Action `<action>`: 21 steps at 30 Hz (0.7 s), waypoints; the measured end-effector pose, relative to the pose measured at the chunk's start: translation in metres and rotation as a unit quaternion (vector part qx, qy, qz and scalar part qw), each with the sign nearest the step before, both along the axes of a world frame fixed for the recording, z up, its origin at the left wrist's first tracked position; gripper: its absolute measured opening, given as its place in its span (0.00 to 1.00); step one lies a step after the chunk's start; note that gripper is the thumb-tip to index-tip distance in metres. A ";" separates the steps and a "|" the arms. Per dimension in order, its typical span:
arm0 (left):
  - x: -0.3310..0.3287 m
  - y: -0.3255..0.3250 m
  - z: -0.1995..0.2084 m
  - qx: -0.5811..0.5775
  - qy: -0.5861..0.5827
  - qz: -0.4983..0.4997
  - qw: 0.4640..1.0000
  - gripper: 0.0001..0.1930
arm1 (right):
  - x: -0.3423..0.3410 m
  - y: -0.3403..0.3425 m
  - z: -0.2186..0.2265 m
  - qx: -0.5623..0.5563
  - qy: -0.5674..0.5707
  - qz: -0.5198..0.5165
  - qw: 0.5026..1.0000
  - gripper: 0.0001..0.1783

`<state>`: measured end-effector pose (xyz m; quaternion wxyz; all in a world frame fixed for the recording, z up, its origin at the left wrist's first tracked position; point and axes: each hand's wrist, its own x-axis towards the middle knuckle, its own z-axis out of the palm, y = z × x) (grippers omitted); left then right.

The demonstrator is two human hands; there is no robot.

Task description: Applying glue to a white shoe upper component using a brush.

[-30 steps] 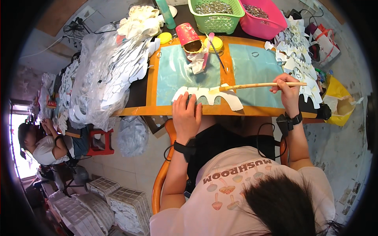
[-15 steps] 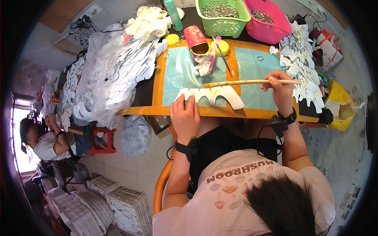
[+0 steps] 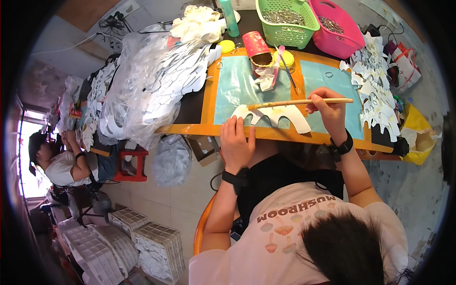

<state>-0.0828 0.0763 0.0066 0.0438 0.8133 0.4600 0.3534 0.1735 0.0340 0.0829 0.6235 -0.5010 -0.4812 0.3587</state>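
Note:
A white curved cut-out piece (image 3: 298,121) with scalloped notches lies near the front edge of the table. The outstretched fingers of my left hand (image 3: 235,145) rest flat on its left end. My right hand (image 3: 328,113) grips a long, pale wooden stick (image 3: 285,102) between thumb and fingers, held nearly level. The stick's left tip is over the upper edge of the white piece, close to my left fingers; I cannot tell whether it touches. Beyond the piece, a red patterned cup (image 3: 256,43) is tipped with its dark mouth toward me, and crumpled tissue (image 3: 267,78) lies below it.
Overlapping white cut-outs (image 3: 178,78) and clear plastic fill the left side; more cut-outs (image 3: 377,90) lie at right. Green (image 3: 289,33) and pink (image 3: 339,35) baskets of metal parts stand behind. A thin brush (image 3: 288,73) lies by a yellow lid (image 3: 285,59). Another person (image 3: 64,161) sits far left.
The whole view has shifted, so the table appears farther right. Relative to the white piece, my right hand and the stick have moved left, bringing the tip closer to my left fingers.

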 end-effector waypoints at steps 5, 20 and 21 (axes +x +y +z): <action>0.002 0.001 -0.001 -0.003 -0.005 -0.008 1.000 0.20 | -0.022 0.003 0.002 -0.010 -0.007 0.022 1.000 0.09; 0.001 0.001 -0.007 0.004 -0.002 -0.003 1.000 0.20 | -0.008 -0.016 0.030 0.016 -0.147 0.007 0.989 0.05; 0.001 0.001 -0.007 0.005 -0.003 0.001 1.000 0.20 | -0.008 -0.017 0.033 0.026 -0.157 0.002 0.987 0.04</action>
